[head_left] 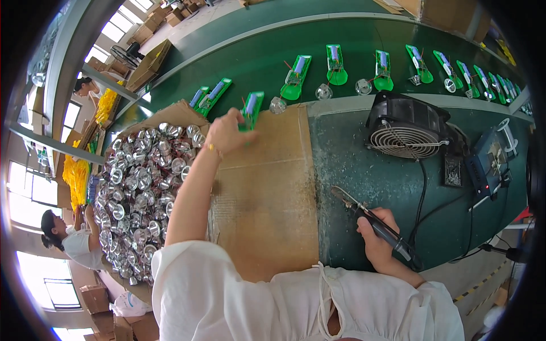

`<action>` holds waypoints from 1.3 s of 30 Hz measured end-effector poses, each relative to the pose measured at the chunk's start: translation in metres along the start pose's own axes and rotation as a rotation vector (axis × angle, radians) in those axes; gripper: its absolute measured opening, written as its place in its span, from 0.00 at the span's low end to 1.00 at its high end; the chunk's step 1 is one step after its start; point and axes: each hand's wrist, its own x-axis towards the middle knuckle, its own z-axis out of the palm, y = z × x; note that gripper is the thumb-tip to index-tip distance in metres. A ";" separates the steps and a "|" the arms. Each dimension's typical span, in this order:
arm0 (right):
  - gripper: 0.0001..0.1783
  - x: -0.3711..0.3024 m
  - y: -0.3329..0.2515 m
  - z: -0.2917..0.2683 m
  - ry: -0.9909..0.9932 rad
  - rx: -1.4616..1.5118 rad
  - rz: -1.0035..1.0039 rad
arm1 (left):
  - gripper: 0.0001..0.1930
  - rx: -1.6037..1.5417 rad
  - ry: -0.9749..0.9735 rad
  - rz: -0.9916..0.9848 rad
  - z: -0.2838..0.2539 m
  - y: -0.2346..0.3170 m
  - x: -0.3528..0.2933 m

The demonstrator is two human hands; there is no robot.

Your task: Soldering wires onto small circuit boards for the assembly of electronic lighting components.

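Note:
My left hand [228, 133] reaches to the belt's near edge, fingers and thumb around the lower end of a green plastic housing [253, 104] with a blue cylindrical cell in it. The hand is slightly blurred. Lower right, my right hand [376, 232] is closed around the dark handle of a soldering iron [387, 230], its tip pointing up and left over the green bench. Left of my left forearm lies a big heap of silvery lamp reflectors [136, 187] with thin wires. Beneath my hands, a brown cardboard sheet [264, 210] covers the bench.
Along the green belt [239, 54] stand several similar housings [296, 77], many with a reflector [324, 91] beside them. A black fan [406, 125], a small metal box [453, 171] and a soldering station [486, 165] occupy the right side. Another person [74, 238] works at far left.

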 end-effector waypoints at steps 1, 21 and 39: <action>0.08 -0.001 0.001 0.001 -0.006 -0.021 -0.028 | 0.27 -0.009 -0.018 0.018 -0.004 0.009 -0.029; 0.10 -0.026 -0.012 0.010 -0.007 0.013 -0.180 | 0.12 0.076 0.404 -0.319 0.050 0.006 -0.293; 0.09 -0.045 -0.024 0.009 -0.180 -0.052 -0.209 | 0.07 -0.733 0.096 -0.253 0.034 0.037 -0.230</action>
